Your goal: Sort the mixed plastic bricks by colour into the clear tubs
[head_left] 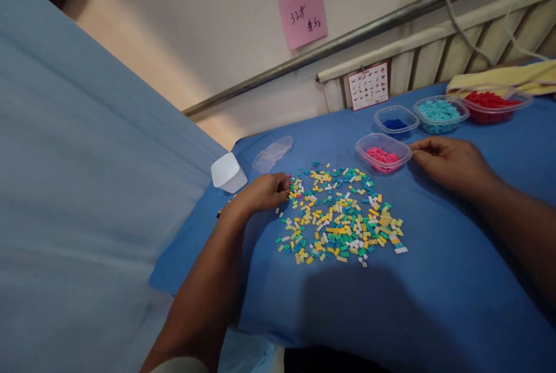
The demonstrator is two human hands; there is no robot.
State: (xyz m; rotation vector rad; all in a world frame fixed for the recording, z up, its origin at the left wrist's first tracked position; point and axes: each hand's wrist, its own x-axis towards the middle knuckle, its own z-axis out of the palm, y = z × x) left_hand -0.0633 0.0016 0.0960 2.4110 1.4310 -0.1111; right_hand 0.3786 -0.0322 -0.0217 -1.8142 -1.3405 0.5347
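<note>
A scattered pile of small bricks [343,219], yellow, green, white and blue, lies on the blue cloth [434,280]. My left hand [260,192] rests at the pile's left edge, fingers curled and pinched at a small brick there. My right hand [452,161] lies beside a clear tub of pink bricks [383,153], its fingers closed and touching the tub's right rim. What the fingers hold, if anything, is hidden.
Further back stand clear tubs of dark blue bricks [396,120], light blue bricks [439,113] and red bricks [493,103]. An overturned white tub [228,173] and a clear lid [273,154] lie at the left. A radiator and a pink note are on the wall.
</note>
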